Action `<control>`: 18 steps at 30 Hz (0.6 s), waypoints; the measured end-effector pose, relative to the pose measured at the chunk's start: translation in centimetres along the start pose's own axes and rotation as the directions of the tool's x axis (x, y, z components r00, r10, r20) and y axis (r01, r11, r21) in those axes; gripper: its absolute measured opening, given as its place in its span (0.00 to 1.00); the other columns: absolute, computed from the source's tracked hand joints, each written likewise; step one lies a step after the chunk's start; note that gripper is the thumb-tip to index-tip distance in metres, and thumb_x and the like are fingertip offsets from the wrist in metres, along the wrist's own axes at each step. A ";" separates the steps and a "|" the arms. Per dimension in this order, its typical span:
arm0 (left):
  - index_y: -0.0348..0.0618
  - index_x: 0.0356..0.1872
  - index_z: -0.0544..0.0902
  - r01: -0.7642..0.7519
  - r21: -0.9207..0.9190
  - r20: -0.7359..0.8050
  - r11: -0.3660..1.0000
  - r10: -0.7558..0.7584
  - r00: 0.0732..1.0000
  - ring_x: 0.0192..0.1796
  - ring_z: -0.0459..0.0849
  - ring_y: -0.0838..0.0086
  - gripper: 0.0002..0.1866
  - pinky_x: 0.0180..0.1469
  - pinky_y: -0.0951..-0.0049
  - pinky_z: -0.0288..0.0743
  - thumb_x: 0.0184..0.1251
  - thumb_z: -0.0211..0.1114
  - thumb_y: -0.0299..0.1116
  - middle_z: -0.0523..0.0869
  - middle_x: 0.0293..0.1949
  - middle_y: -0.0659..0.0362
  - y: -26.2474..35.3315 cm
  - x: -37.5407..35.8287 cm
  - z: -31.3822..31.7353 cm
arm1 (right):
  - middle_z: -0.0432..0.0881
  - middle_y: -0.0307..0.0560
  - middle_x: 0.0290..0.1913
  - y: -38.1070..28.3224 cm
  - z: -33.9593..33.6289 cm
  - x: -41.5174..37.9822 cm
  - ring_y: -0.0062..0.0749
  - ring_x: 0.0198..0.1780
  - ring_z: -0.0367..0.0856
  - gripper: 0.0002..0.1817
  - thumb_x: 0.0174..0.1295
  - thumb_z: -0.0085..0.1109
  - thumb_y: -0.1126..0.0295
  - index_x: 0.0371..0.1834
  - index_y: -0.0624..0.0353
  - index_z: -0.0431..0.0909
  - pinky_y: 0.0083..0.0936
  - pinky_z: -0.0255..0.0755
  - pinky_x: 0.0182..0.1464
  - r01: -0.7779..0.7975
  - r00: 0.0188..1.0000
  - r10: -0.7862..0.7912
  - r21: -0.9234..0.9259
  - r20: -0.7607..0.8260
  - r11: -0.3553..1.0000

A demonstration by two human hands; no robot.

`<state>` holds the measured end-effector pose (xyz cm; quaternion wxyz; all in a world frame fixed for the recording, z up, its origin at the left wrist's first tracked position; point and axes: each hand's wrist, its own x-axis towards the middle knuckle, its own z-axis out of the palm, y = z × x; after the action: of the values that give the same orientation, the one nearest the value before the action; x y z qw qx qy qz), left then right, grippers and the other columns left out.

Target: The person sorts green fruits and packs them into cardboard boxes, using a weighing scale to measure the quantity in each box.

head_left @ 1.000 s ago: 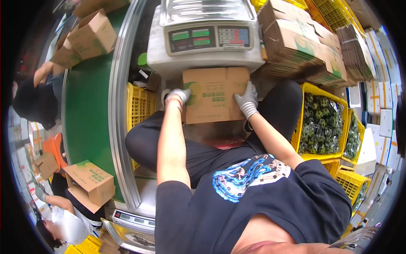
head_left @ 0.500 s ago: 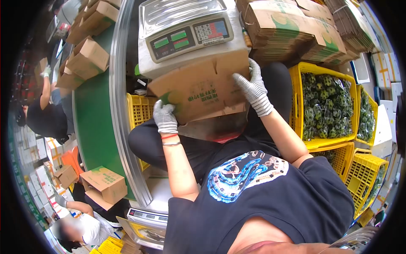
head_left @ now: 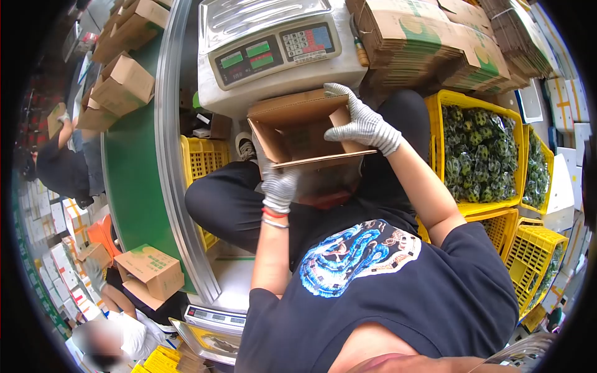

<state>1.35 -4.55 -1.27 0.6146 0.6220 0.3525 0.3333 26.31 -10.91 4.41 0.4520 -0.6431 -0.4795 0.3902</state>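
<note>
A brown cardboard box (head_left: 291, 112), opened out into a hollow shape with its inside toward me, is held above my lap. My right hand (head_left: 367, 126), in a grey-striped knit glove, grips its right side, with thumb and fingers on either side of the wall. At the near left corner, my left hand (head_left: 278, 188), gloved the same way and slightly blurred, holds the lower edge, its fingertips partly hidden by the cardboard. Just beyond the box stands a digital scale (head_left: 273, 53) with a metal pan, on a white block.
Yellow crates (head_left: 436, 149) of bagged green produce stand at the right. Flattened cartons (head_left: 410, 46) are stacked behind them. Along the left runs a green conveyor (head_left: 134, 180) carrying formed boxes (head_left: 152, 270). A second scale (head_left: 214, 318) is near the front. Two other people work beyond the conveyor.
The flat folded carton has been opened into a hollow box, and its inside now faces me. My left hand has moved right and down along it; my right hand has shifted slightly.
</note>
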 end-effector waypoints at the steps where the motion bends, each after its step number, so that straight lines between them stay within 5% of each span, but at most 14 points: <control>1: 0.40 0.69 0.58 -0.033 0.230 -0.018 0.973 0.038 0.999 0.60 0.74 0.65 0.44 0.63 0.68 0.66 0.46 0.67 0.19 0.73 0.60 0.51 1.4 -0.1 0.6 | 0.66 0.59 0.64 0.6 0.4 0.6 0.47 0.68 0.62 0.55 0.41 0.78 0.57 0.71 0.57 0.52 0.33 0.57 0.68 -0.004 0.999 0.002 -0.048 -0.033 0.999; 3: 0.44 0.63 0.70 -0.422 0.441 -0.097 0.792 0.509 0.855 0.66 0.69 0.55 0.39 0.67 0.61 0.62 0.42 0.67 0.21 0.75 0.60 0.50 4.4 0.5 2.3 | 0.66 0.56 0.63 0.3 0.6 1.3 0.43 0.68 0.62 0.54 0.42 0.78 0.62 0.71 0.56 0.51 0.33 0.56 0.69 -0.046 0.993 0.035 -0.098 -0.109 0.994; 5: 0.49 0.48 0.84 -0.545 0.673 0.251 0.499 0.539 0.804 0.69 0.62 0.46 0.27 0.70 0.55 0.57 0.39 0.68 0.23 0.79 0.57 0.52 4.7 1.0 0.6 | 0.68 0.57 0.62 0.5 1.0 1.2 0.43 0.66 0.63 0.52 0.43 0.77 0.64 0.70 0.56 0.53 0.34 0.58 0.67 -0.030 0.978 -0.003 -0.160 -0.207 0.987; 6: 0.52 0.34 0.88 -0.510 0.664 0.274 0.547 0.456 0.847 0.69 0.61 0.43 0.16 0.70 0.54 0.57 0.39 0.67 0.24 0.82 0.53 0.55 5.0 1.1 0.2 | 0.68 0.58 0.61 1.0 1.1 0.8 0.44 0.65 0.65 0.49 0.44 0.77 0.63 0.68 0.57 0.54 0.34 0.61 0.66 0.009 0.964 -0.062 -0.204 -0.257 0.979; 7: 0.52 0.34 0.88 -0.502 0.663 0.289 0.555 0.429 0.856 0.69 0.62 0.43 0.16 0.70 0.54 0.58 0.39 0.67 0.25 0.82 0.53 0.56 5.4 1.1 -0.2 | 0.69 0.59 0.60 1.2 1.2 0.4 0.46 0.65 0.67 0.47 0.45 0.76 0.62 0.67 0.58 0.56 0.34 0.63 0.65 0.049 0.945 -0.126 -0.251 -0.301 0.967; 9: 0.52 0.35 0.88 -0.484 0.663 0.313 0.571 0.376 0.872 0.69 0.62 0.44 0.16 0.69 0.54 0.59 0.39 0.67 0.26 0.83 0.52 0.56 5.8 1.4 -1.0 | 0.75 0.54 0.52 -0.4 0.4 -0.7 0.39 0.56 0.74 0.39 0.48 0.73 0.64 0.63 0.60 0.62 0.31 0.69 0.59 0.043 0.917 -0.066 -0.067 -0.393 0.997; 10: 0.48 0.35 0.88 -0.471 0.632 0.287 0.615 0.379 0.880 0.67 0.64 0.46 0.11 0.70 0.54 0.55 0.49 0.68 0.34 0.82 0.52 0.54 5.0 1.2 -1.0 | 0.78 0.47 0.46 -3.3 -0.2 -2.2 0.31 0.49 0.77 0.31 0.49 0.72 0.66 0.57 0.60 0.69 0.29 0.72 0.52 -0.090 0.930 0.132 0.135 -0.343 0.987; 11: 0.46 0.35 0.88 -0.470 0.550 0.261 0.690 0.393 0.882 0.67 0.66 0.47 0.11 0.71 0.54 0.53 0.53 0.66 0.38 0.82 0.51 0.53 4.8 1.1 -1.0 | 0.80 0.46 0.44 -3.3 -0.8 -2.8 0.34 0.44 0.80 0.27 0.48 0.72 0.63 0.51 0.59 0.74 0.30 0.73 0.49 0.114 0.965 -0.114 -0.010 -0.235 0.993; 13: 0.43 0.35 0.87 -0.474 0.359 0.217 0.804 0.422 0.880 0.65 0.69 0.50 0.16 0.72 0.55 0.49 0.60 0.64 0.45 0.82 0.51 0.51 4.5 1.1 -0.7 | 0.82 0.48 0.42 -4.8 -1.2 -3.0 0.40 0.42 0.82 0.24 0.47 0.72 0.58 0.46 0.57 0.77 0.30 0.74 0.46 0.376 0.927 -0.350 -0.392 0.138 0.840; 14: 0.37 0.33 0.86 -0.464 0.291 0.108 0.836 0.454 0.885 0.59 0.74 0.56 0.23 0.73 0.55 0.45 0.67 0.57 0.51 0.83 0.47 0.49 3.4 1.0 0.1 | 0.83 0.50 0.39 -4.0 -0.7 -2.5 0.46 0.40 0.82 0.24 0.47 0.71 0.53 0.42 0.55 0.79 0.31 0.75 0.43 0.357 0.934 -0.311 -0.465 0.177 0.810; 15: 0.37 0.34 0.85 -0.421 0.273 0.031 0.865 0.429 0.903 0.56 0.75 0.59 0.21 0.72 0.56 0.48 0.67 0.58 0.48 0.83 0.45 0.49 2.6 0.9 0.5 | 0.84 0.50 0.37 -4.1 -0.7 -2.3 0.44 0.40 0.82 0.23 0.47 0.70 0.53 0.42 0.54 0.80 0.33 0.76 0.40 0.117 0.986 -0.059 -0.387 0.159 0.915; 17: 0.37 0.35 0.83 -0.331 0.227 -0.123 0.916 0.364 0.923 0.51 0.77 0.64 0.18 0.70 0.59 0.53 0.68 0.59 0.44 0.83 0.40 0.51 1.7 1.0 1.3 | 0.82 0.49 0.38 -4.9 -0.5 -1.5 0.40 0.37 0.82 0.22 0.46 0.71 0.57 0.42 0.56 0.79 0.31 0.75 0.37 -0.109 0.983 0.160 -0.427 0.087 0.898; 18: 0.37 0.42 0.79 -0.287 0.299 -0.236 0.910 0.362 0.902 0.51 0.75 0.64 0.14 0.68 0.61 0.56 0.66 0.62 0.39 0.79 0.41 0.52 1.3 1.4 1.5 | 0.82 0.49 0.40 -5.1 0.6 -1.2 0.40 0.39 0.82 0.22 0.45 0.71 0.58 0.43 0.55 0.79 0.31 0.75 0.39 -0.090 0.995 0.103 -0.587 -0.011 0.805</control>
<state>3.40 -4.14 -0.03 0.4066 0.6917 0.3685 0.4696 24.14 -11.34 9.20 0.2061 -0.7703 -0.5479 0.2529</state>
